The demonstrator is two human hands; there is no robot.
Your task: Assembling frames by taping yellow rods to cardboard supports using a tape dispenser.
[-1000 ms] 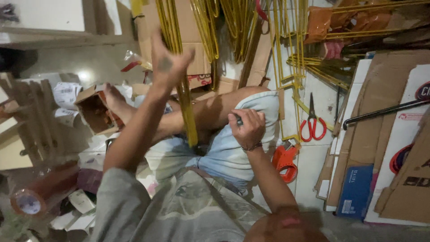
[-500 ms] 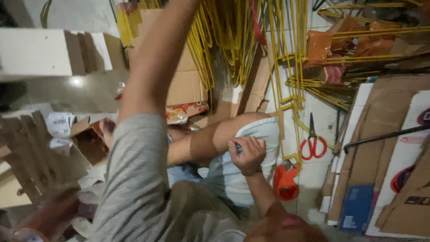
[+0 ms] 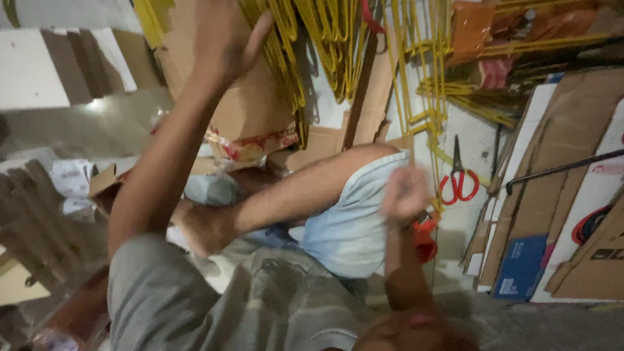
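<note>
My left hand (image 3: pixel 227 39) is raised high with its fingers spread and nothing in it, in front of a brown cardboard box (image 3: pixel 250 114). It is just left of a bundle of long yellow strips (image 3: pixel 325 39). My right hand (image 3: pixel 406 192) is motion-blurred over my bent knee in pale blue shorts (image 3: pixel 351 221). Its fingers are curled, and a small dark pen-like thing seen in the earlier frames barely shows in it now. An orange tool (image 3: pixel 424 239) lies on the floor just below that hand.
Red-handled scissors (image 3: pixel 458 182) lie on the pale floor to the right. Flat cardboard sheets (image 3: pixel 572 149) and a blue box (image 3: pixel 520 266) are stacked at the right edge. More yellow strips (image 3: pixel 416 78) stand behind. Corrugated cardboard pieces (image 3: pixel 39 214) lie at left.
My left arm has swung further up and right toward the yellow strips. My right hand has lifted off the shorts and moved right. The view has shifted closer.
</note>
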